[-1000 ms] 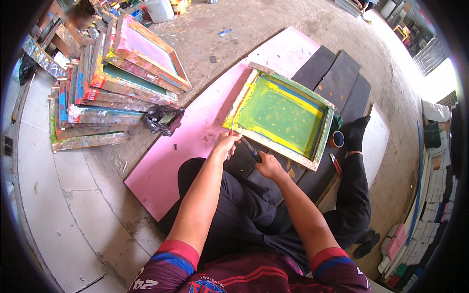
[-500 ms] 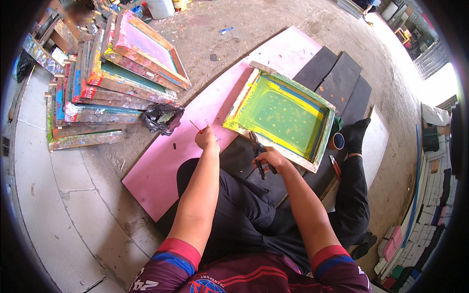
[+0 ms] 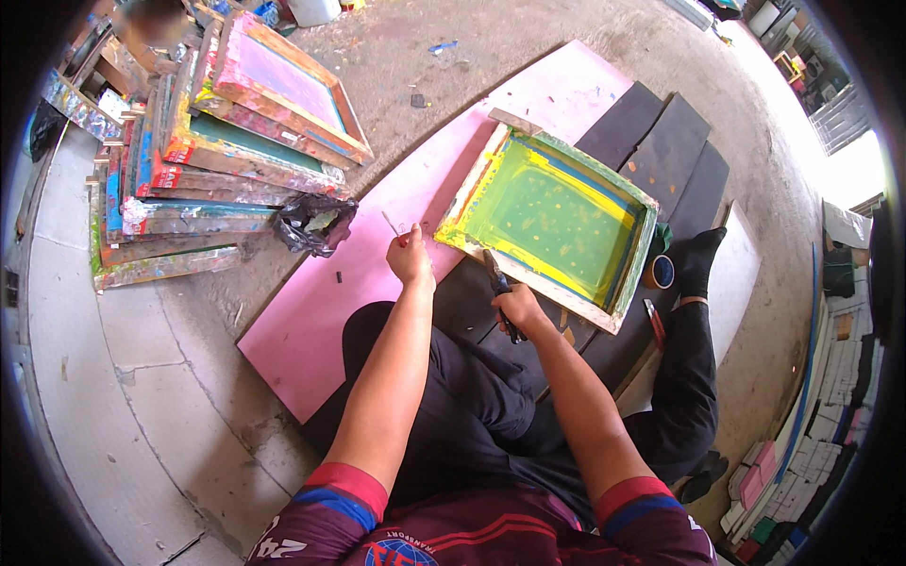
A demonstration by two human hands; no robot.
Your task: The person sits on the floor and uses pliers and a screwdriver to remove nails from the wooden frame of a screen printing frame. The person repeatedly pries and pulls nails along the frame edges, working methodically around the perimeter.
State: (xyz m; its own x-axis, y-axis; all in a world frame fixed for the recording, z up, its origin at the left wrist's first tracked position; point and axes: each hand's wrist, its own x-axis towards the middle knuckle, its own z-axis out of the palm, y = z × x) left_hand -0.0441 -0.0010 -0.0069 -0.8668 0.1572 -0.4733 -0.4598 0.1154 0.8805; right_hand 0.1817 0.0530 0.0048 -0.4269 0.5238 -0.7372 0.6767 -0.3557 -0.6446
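A wooden screen-printing frame with green, yellow-smeared mesh lies before me. My left hand is closed round a small screwdriver with a red handle, its thin shaft pointing up and left, just off the frame's left corner. Pliers with dark handles are gripped in my right hand. Their jaws point at the frame's near rail; whether they touch it I cannot tell. A roll of tape and a red-handled cutter lie to the right, near my foot.
Beneath the frame are a pink board and dark planks. Paint-stained frames stand stacked at the left, with a black plastic bag beside them. My bent right leg borders the work on the right.
The pliers' handles, spread apart before, have come together in my right hand. My left hand has shifted slightly right and up with the screwdriver, whose shaft now points more steeply upward.
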